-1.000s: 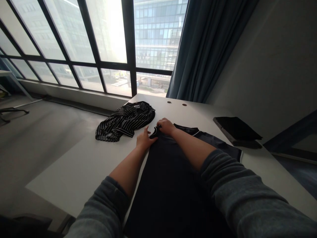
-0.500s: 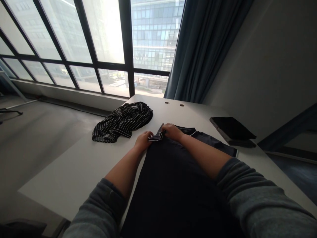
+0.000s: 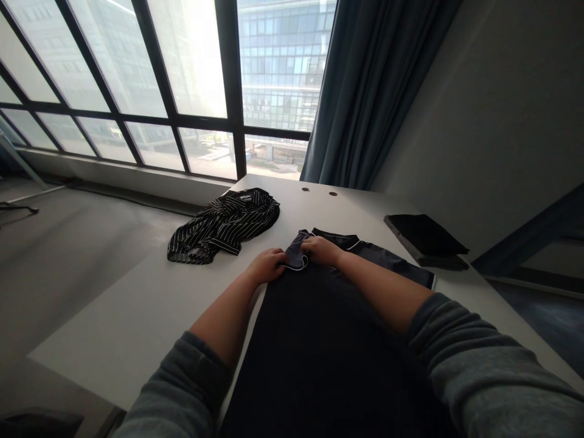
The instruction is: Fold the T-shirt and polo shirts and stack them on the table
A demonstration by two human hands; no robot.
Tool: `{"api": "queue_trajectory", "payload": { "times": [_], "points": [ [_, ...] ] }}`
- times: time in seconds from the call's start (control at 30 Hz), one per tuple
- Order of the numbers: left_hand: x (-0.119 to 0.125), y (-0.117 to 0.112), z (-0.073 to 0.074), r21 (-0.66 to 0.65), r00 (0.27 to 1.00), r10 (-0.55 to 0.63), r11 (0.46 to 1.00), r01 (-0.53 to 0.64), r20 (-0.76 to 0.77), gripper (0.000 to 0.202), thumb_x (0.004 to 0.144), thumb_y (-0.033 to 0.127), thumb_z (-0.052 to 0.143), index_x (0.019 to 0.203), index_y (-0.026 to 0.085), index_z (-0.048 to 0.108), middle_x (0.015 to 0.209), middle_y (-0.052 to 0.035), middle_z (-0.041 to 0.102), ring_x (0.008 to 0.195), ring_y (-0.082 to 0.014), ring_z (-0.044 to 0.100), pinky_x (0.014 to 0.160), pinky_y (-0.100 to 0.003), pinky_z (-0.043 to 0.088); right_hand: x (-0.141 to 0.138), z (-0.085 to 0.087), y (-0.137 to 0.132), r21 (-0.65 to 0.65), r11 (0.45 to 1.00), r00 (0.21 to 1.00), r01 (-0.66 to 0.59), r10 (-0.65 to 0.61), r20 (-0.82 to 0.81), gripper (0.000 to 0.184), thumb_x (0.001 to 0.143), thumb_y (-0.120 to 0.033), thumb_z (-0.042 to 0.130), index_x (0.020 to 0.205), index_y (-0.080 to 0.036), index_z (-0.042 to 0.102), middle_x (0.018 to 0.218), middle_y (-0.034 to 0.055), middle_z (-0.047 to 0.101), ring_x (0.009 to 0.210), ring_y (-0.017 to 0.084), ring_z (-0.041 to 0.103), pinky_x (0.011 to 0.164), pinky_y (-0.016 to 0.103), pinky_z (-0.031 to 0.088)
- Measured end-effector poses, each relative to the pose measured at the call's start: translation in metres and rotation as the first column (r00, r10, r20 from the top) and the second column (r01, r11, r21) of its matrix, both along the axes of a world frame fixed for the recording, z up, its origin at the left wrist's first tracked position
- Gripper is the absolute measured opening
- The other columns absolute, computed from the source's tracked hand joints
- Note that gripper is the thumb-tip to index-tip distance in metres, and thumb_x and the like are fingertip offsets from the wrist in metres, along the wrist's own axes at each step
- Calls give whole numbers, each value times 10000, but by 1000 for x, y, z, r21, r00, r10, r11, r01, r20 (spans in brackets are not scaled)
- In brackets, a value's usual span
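Observation:
A dark navy shirt (image 3: 319, 353) with white piping lies flat on the white table (image 3: 137, 304), its body running toward me. My left hand (image 3: 267, 266) and my right hand (image 3: 322, 250) both grip its bunched collar (image 3: 296, 255), one on each side. The white-edged fold stands up between them. Beyond my right hand, a piped dark sleeve or flap (image 3: 374, 255) spreads out to the right. My forearms and grey sleeves hide part of the shirt.
A crumpled black-and-white striped shirt (image 3: 223, 225) lies at the table's far left, close to my left hand. A folded black cloth stack (image 3: 424, 234) sits at the right. Two small holes mark the far table end, below tall windows and a blue curtain.
My hands have drawn slightly apart and toward me, pulling the collar fold with them. The collar now stands up more between them. The whole view has shifted slightly.

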State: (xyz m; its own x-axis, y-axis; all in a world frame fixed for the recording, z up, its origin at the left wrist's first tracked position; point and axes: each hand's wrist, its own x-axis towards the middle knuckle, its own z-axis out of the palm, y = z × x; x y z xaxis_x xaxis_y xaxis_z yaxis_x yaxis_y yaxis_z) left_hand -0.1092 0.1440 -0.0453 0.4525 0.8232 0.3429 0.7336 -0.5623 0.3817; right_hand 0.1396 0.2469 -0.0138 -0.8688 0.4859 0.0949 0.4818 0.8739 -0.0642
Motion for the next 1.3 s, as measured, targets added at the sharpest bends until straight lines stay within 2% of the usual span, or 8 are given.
{"api": "queue_trajectory", "payload": {
  "times": [0.13, 0.27, 0.43, 0.53, 0.73, 1.0, 1.13, 1.3],
  "points": [
    [3, -1, 0, -9, 999, -31, 999, 31, -20, 196, 894, 266, 644, 1059, 267, 750, 1137, -48, 722, 1058, -238, 688, 1020, -348, 508, 6, -8, 8, -24, 999, 997, 32, -31, 66, 399, 755, 40, 607, 1032, -197, 768, 1112, 87, 751, 1055, 245, 686, 949, 331, 496],
    [5, -3, 1, -34, 1000, -20, 999, 20, -1, 239, 941, 411, 666, 1113, 266, 746, 1153, -54, 724, 1036, -236, 693, 993, -349, 520, 11, -16, 24, -80, 969, 972, 234, -233, 22, 464, 781, 51, 596, 1134, -191, 777, 1247, 98, 744, 1172, 240, 669, 1017, 295, 491],
    [5, -3, 1, 5, 1000, 14, 1000, -14, -16, 216, 965, 399, 656, 1113, 280, 760, 1200, -63, 721, 1140, -258, 662, 1085, -395, 480, 6, -32, 44, -90, 917, 921, 389, -391, -4, 451, 962, -141, 579, 1403, -144, 677, 1470, 157, 645, 1368, 279, 595, 1169, 363, 438],
    [4, -1, -1, -5, 997, 54, 999, -54, -51, 277, 915, 403, 723, 1165, 290, 754, 1260, -68, 701, 1152, -270, 658, 1081, -400, 486, -2, -44, 52, -99, 907, 912, 409, -409, 14, 429, 1026, -292, 572, 1422, -164, 673, 1522, 158, 604, 1468, 300, 508, 1232, 429, 383],
    [6, 0, -3, -49, 987, 22, 998, -30, -162, 315, 879, 430, 763, 1167, 303, 774, 1244, -68, 705, 1096, -278, 663, 1046, -394, 495, -14, -61, 59, -79, 898, 901, 434, -433, 29, 455, 1047, -371, 551, 1441, -167, 651, 1556, 159, 571, 1542, 338, 400, 1274, 525, 294],
    [12, -4, -1, -48, 961, 205, 975, -217, -187, 571, 794, 445, 844, 1320, 274, 699, 1282, -127, 644, 1110, -336, 659, 988, -417, 517, -20, -58, 66, -35, 891, 891, 453, -454, -20, 476, 1054, -263, 469, 1476, -95, 610, 1566, 167, 560, 1567, 313, 354, 1291, 444, 262],
    [16, -4, 0, -100, 948, 270, 952, -289, -172, 360, 862, 359, 776, 1203, 259, 715, 1178, -104, 659, 1031, -296, 685, 933, -382, 529, -25, -61, 72, -47, 889, 889, 455, -457, -20, 488, 1035, -269, 512, 1487, -113, 608, 1548, 162, 580, 1541, 328, 399, 1270, 452, 309],
    [26, -7, 7, 1, 929, 325, 944, -330, -175, 226, 957, 346, 663, 1141, 229, 720, 1102, -107, 675, 1003, -281, 676, 895, -374, 523, -32, -64, 78, -57, 888, 888, 456, -458, -27, 489, 1030, -300, 531, 1493, -166, 611, 1543, 125, 594, 1525, 335, 421, 1258, 467, 328]
  ]
}}
